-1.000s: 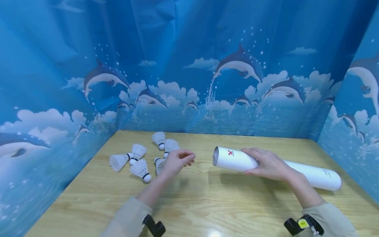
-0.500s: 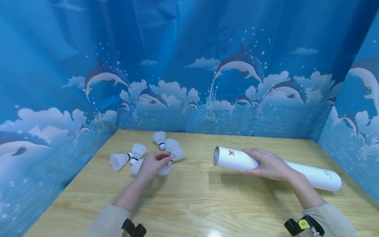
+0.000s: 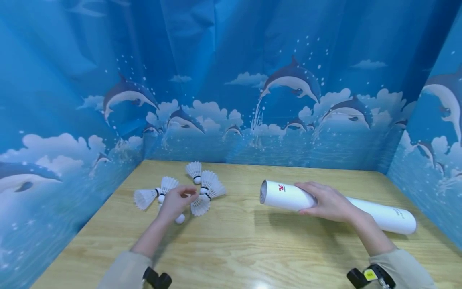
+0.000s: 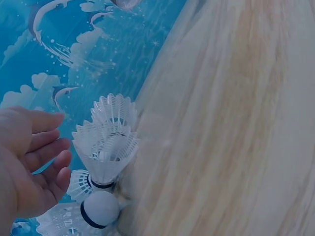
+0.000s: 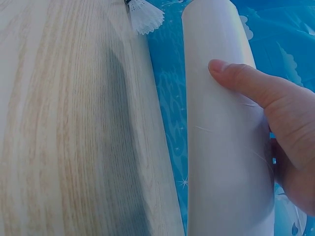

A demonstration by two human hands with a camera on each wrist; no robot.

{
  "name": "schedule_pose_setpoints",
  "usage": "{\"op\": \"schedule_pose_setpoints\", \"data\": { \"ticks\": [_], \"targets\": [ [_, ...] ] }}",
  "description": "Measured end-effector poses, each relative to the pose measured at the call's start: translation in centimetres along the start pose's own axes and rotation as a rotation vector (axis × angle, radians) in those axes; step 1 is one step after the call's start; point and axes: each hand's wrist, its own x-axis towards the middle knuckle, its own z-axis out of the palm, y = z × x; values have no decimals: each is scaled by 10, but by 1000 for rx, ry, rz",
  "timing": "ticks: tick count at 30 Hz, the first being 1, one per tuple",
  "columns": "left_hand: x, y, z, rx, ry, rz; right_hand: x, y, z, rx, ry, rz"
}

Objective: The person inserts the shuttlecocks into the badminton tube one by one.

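My left hand [image 3: 177, 201] hovers over a group of white feathered shuttlecocks, fingers loosely bent and holding nothing. Beneath it one shuttlecock [image 3: 179, 218] is mostly covered, its round cork showing. Just right of the fingertips lies a shuttlecock [image 3: 200, 205], with more behind it. In the left wrist view, the fingers [image 4: 49, 157] are apart from an upright-looking shuttlecock [image 4: 104, 152]. My right hand [image 3: 326, 200] grips a long white tube [image 3: 382, 212] around its middle, thumb [image 5: 236, 73] along the near side. The tube's open end, near a red mark, tilts up toward the left.
Two more shuttlecocks, one on its side [image 3: 145, 198] at the left and one [image 3: 193, 169] at the back, lie on the wooden table [image 3: 234, 245]. A blue dolphin-print curtain [image 3: 223, 144] encloses the table at the back and sides.
My left hand has moved left from beside the right-hand shuttlecocks, uncovering them and covering one farther left. The right hand and the tube have stayed in place.
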Motion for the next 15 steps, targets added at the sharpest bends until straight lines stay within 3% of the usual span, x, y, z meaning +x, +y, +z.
{"op": "schedule_pose_setpoints", "data": {
  "ticks": [7, 15],
  "targets": [
    [4, -8, 7, 54, -28, -23, -1, 3, 1, 0, 4, -5],
    [3, -5, 11, 97, -17, -6, -2, 3, 0, -1, -1, -3]
  ]
}}
